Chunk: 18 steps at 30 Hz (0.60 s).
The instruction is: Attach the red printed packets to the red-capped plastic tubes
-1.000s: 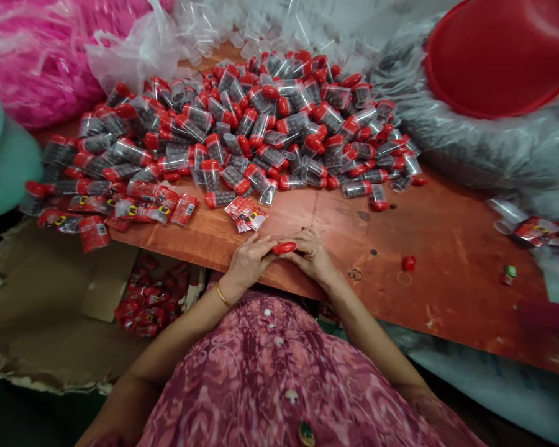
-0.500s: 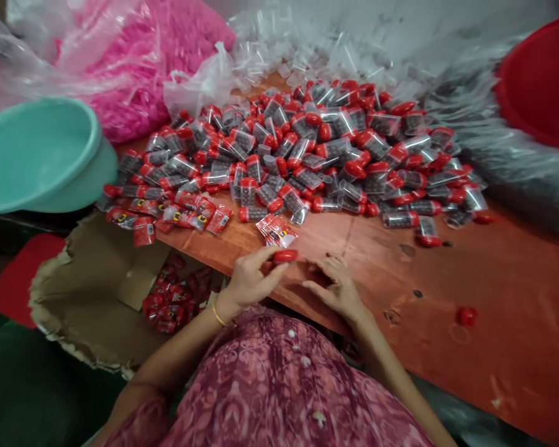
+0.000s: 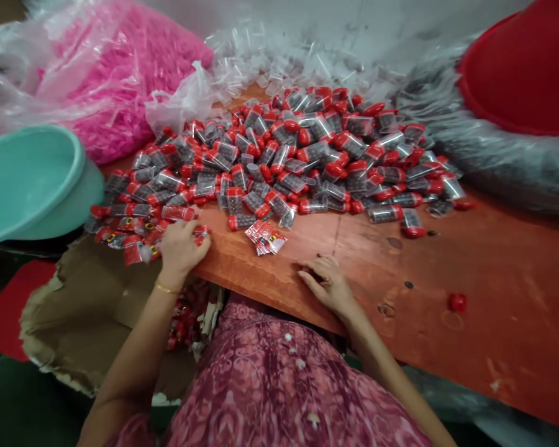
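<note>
My left hand, with a yellow bangle at its wrist, is over the small red printed packets at the table's left front edge. Its thumb and fingers are bent around a red packet, mostly hidden by the hand. To the right, my right hand rests on the table with loosely curved fingers apart from the thumb and nothing visible in it. Between the hands lies a small stack of flat red packets. Behind them spreads a heap of clear tubes with red caps and dark contents.
A teal basin stands at left, before a bag of pink pieces. Below the edge, a torn carton holds filled red packets. One red cap lies at right on the table. A red basin rests on plastic bags.
My left hand has moved left from mid-table, where it held a red oval piece, to the packets. My right hand stays about where it was. The view has shifted slightly.
</note>
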Each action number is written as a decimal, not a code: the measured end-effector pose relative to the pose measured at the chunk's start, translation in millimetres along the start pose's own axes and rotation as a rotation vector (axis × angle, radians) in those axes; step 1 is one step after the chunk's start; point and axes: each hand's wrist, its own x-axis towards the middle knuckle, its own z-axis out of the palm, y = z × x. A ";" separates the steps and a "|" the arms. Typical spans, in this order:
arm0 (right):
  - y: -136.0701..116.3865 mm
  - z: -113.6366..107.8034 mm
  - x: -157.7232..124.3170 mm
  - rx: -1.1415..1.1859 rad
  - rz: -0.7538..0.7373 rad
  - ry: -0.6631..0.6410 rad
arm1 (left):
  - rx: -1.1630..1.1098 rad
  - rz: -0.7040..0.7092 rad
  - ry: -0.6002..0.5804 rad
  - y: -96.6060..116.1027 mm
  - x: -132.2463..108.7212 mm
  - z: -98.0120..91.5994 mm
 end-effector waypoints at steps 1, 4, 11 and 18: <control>-0.1 0.5 0.0 -0.002 0.002 0.007 | 0.025 -0.043 0.024 -7.3 -9.0 -2.6; -0.4 1.5 0.2 -0.006 -0.009 0.024 | 0.110 -0.177 0.048 -29.9 -38.7 -13.9; -1.3 1.1 1.3 0.002 -0.009 0.018 | 0.142 -0.215 0.162 -32.3 -57.9 -36.4; -0.5 1.5 0.2 -0.010 -0.023 0.040 | -0.188 -0.055 0.006 41.6 8.0 4.4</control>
